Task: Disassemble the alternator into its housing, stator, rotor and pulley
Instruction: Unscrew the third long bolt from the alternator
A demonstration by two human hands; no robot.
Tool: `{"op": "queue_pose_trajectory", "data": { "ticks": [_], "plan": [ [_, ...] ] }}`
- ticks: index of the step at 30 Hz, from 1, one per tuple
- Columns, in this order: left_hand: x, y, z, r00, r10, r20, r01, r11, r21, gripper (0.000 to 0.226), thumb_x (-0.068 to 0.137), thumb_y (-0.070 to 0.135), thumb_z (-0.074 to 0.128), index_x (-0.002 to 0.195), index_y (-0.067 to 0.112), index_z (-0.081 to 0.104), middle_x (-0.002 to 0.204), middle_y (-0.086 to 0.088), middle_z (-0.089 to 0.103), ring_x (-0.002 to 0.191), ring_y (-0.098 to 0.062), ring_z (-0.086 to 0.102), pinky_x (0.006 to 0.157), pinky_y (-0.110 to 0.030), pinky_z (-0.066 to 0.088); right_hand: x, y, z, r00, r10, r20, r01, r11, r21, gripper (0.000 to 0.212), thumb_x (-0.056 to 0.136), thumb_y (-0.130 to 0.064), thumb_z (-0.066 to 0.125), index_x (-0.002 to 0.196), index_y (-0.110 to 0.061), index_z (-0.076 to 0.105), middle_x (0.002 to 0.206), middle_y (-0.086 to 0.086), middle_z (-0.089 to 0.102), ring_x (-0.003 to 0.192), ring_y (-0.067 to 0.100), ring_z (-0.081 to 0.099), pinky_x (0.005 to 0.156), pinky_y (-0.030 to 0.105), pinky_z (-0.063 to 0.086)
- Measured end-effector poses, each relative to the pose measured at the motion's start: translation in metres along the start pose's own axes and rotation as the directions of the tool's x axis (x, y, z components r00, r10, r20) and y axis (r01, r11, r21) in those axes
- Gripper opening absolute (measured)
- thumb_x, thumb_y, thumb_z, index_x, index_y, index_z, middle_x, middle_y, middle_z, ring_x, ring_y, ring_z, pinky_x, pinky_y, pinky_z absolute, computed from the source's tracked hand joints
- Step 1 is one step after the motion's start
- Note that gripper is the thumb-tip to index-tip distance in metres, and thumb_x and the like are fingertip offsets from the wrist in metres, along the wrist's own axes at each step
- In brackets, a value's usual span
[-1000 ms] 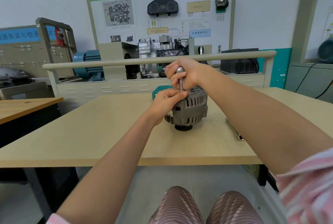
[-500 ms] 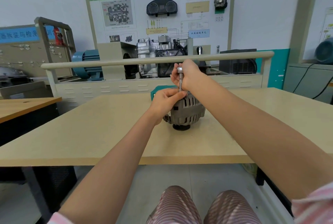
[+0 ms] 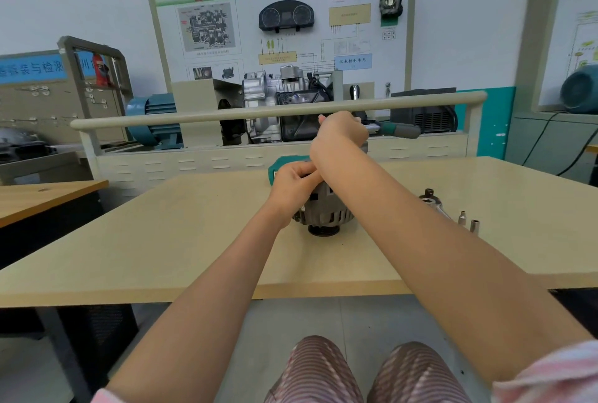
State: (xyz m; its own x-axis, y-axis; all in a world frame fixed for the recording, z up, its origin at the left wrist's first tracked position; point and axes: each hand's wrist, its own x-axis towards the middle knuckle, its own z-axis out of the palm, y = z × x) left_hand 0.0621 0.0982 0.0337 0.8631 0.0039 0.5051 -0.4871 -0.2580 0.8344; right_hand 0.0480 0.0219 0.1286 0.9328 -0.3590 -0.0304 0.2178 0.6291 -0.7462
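A grey ribbed alternator [image 3: 326, 213] stands on the beige table [image 3: 161, 240], its dark pulley [image 3: 323, 230] underneath. My left hand [image 3: 293, 184] grips the top left of the housing, fingers curled. Above it my right hand [image 3: 339, 132] holds a ratchet wrench whose green and dark handle [image 3: 399, 129] sticks out to the right. The wrench head and the extension going down to the alternator are hidden behind my right hand and wrist.
Loose sockets [image 3: 467, 220] and a metal tool [image 3: 432, 203] lie on the table to the right of the alternator. A teal case [image 3: 284, 164] sits behind it. A beige rail [image 3: 226, 116] and a training stand with a gearbox [image 3: 275, 91] run along the far side.
My right hand has turned, and the wrench handle now points out to the right. The view has shifted, bringing the sockets on the right into sight. My left hand stays on the housing.
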Motion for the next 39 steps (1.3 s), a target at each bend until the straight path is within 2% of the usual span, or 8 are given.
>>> {"op": "queue_pose_trajectory", "data": {
  "ticks": [2,4,8,12,19,25,30,39],
  "plan": [
    [0.000,0.000,0.000,1.000,0.005,-0.009,-0.005,1.000,-0.012,0.045,0.091,0.007,0.059,0.054,0.032,0.069,0.058,0.018,0.067,0.056,0.007,0.061,0.051,-0.009,0.044,0.000,-0.002,0.001,0.999,0.034,-0.001,-0.034,0.996,0.080,0.028,0.102,-0.009,0.032,0.125,-0.002,0.047,0.080,0.004,0.051,0.066,0.018,0.053,0.052,0.013,0.046],
    [0.000,-0.001,0.000,1.000,0.010,0.000,-0.010,1.000,-0.020,0.038,0.091,0.012,0.061,0.061,0.033,0.070,0.062,0.018,0.069,0.061,0.005,0.063,0.053,-0.009,0.044,0.003,-0.002,0.005,0.993,0.116,0.011,-0.116,0.973,0.198,0.029,0.100,-0.006,0.033,0.126,-0.005,0.047,0.077,0.003,0.046,0.053,0.013,0.043,0.031,0.010,0.034],
    [0.003,0.001,-0.005,0.998,-0.017,0.063,0.018,1.000,-0.017,0.015,0.092,0.023,0.063,0.082,0.027,0.073,0.074,0.013,0.073,0.071,0.000,0.067,0.058,-0.013,0.048,0.012,-0.002,0.004,0.974,0.208,0.088,-0.213,0.976,0.046,0.024,0.097,-0.008,0.031,0.076,-0.008,0.043,0.055,0.001,0.044,0.042,0.011,0.036,0.032,0.018,0.025],
    [0.005,0.002,-0.009,0.993,-0.037,0.110,0.038,0.999,-0.006,0.012,0.092,0.026,0.062,0.090,0.029,0.074,0.081,0.011,0.074,0.075,-0.001,0.068,0.062,-0.016,0.050,0.024,-0.002,0.006,0.943,0.283,0.173,-0.267,0.957,-0.110,0.031,0.095,-0.010,0.029,0.065,-0.010,0.038,0.028,-0.003,0.036,0.037,0.009,0.030,0.029,0.016,0.018],
    [0.006,0.006,-0.013,0.974,-0.105,0.199,0.102,0.994,0.025,0.020,0.096,0.029,0.057,0.108,0.021,0.071,0.104,-0.002,0.073,0.095,-0.014,0.065,0.086,-0.031,0.050,0.048,-0.008,0.005,0.612,0.594,0.522,-0.325,0.791,-0.519,0.035,0.096,-0.009,0.025,0.067,-0.014,0.045,0.041,-0.009,0.037,0.026,0.004,0.025,0.029,0.017,0.020],
    [0.005,0.006,-0.014,0.974,-0.106,0.202,0.111,0.994,-0.011,0.015,0.095,0.029,0.058,0.101,0.029,0.071,0.098,0.007,0.073,0.089,-0.007,0.065,0.078,-0.022,0.050,0.063,-0.007,0.004,0.397,0.705,0.588,-0.414,0.709,-0.570,0.032,0.099,-0.016,0.034,0.078,-0.007,0.056,0.041,-0.010,0.041,0.025,0.003,0.027,0.029,0.016,0.018],
    [0.004,0.002,-0.010,0.988,-0.073,0.136,0.080,0.996,-0.046,0.012,0.091,0.026,0.064,0.093,0.021,0.074,0.083,0.009,0.074,0.075,-0.001,0.066,0.063,-0.015,0.050,0.056,-0.007,0.001,0.460,0.643,0.613,-0.367,0.766,-0.528,0.033,0.098,-0.014,0.032,0.070,-0.014,0.048,0.040,-0.010,0.041,0.025,0.003,0.027,0.029,0.015,0.018],
    [0.001,0.006,-0.007,0.994,-0.061,0.096,0.065,0.997,-0.041,0.011,0.092,0.021,0.063,0.094,0.022,0.073,0.079,0.010,0.073,0.068,0.002,0.066,0.058,-0.012,0.049,0.031,0.005,0.001,0.892,0.256,0.373,-0.178,0.956,-0.232,0.031,0.094,-0.010,0.028,0.066,-0.014,0.042,0.050,-0.005,0.042,0.026,0.005,0.027,0.030,0.014,0.015]
  ]
}}
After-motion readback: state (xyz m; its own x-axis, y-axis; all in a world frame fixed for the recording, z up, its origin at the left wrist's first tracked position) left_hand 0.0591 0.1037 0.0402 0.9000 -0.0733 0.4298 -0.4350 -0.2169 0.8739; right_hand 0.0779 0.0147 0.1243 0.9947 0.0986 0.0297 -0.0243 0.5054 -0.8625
